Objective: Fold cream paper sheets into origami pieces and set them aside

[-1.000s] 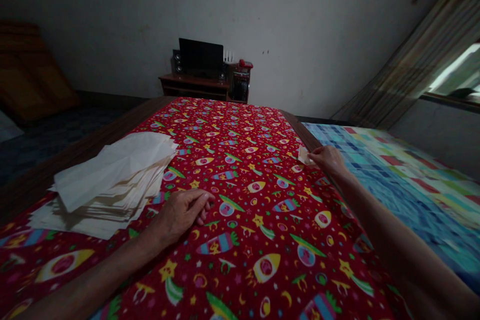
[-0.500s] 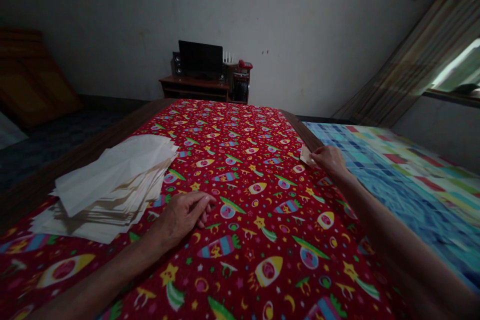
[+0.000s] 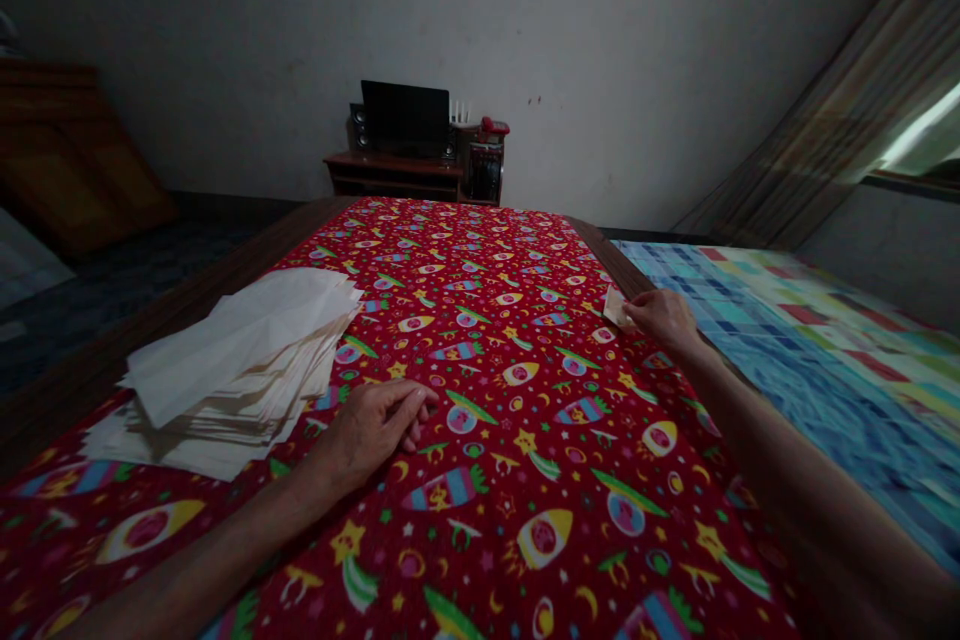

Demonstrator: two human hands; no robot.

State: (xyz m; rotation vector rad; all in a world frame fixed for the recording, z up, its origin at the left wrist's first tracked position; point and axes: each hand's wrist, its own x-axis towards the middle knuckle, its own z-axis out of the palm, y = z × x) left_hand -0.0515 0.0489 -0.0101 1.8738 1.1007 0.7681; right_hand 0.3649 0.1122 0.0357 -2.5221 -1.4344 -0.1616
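Note:
My right hand pinches a small, pale, flat piece of paper or card by its near corner. It is at the right edge of the red patterned cloth, and the far end of the piece shows beyond my fingertips. On the cloth, left of the middle, rests my left hand, its fingers curled loosely inward with nothing seen in them. Farther left, a fanned, untidy stack of white paper sheets lies on the cloth, apart from both hands.
A brown table border runs along the cloth's left side. To the right lies a bed with a blue and multicoloured checked cover. By the far wall, a desk bears a black monitor. A wooden cabinet stands at the left.
The view has turned slightly left, so everything appears a little farther right. Both hands keep almost the same pose, and the right still pinches the small piece.

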